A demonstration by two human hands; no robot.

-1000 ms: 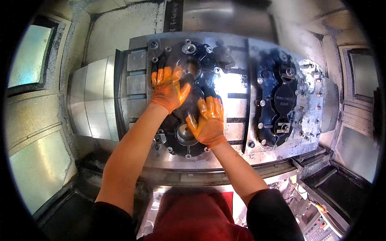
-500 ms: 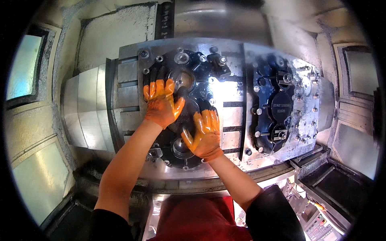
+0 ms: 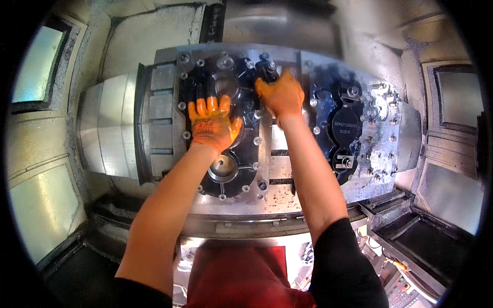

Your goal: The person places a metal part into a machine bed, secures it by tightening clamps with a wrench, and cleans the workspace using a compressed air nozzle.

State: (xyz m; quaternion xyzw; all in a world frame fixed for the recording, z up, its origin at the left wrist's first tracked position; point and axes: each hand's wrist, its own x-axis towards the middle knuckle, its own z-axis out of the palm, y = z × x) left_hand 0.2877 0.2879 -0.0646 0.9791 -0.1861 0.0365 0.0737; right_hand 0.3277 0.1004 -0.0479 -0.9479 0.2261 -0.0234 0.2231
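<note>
right hand [image 3: 282, 96] now higher, by dark clamp [image 3: 266, 71], grip unclear; left hand [image 3: 210, 120] spread over black casting [image 3: 247, 124]

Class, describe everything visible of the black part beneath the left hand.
The black part looks like glossy, dark-coated metal, elongated with a lobed outline. Small, round, silvery bosses dot its edge, and a round, silvery recess opens near its lower end. It sits flat against a metal plate, long side pointing away from the person. The orange-gloved left hand spreads over its upper left, hiding some detail.
</note>
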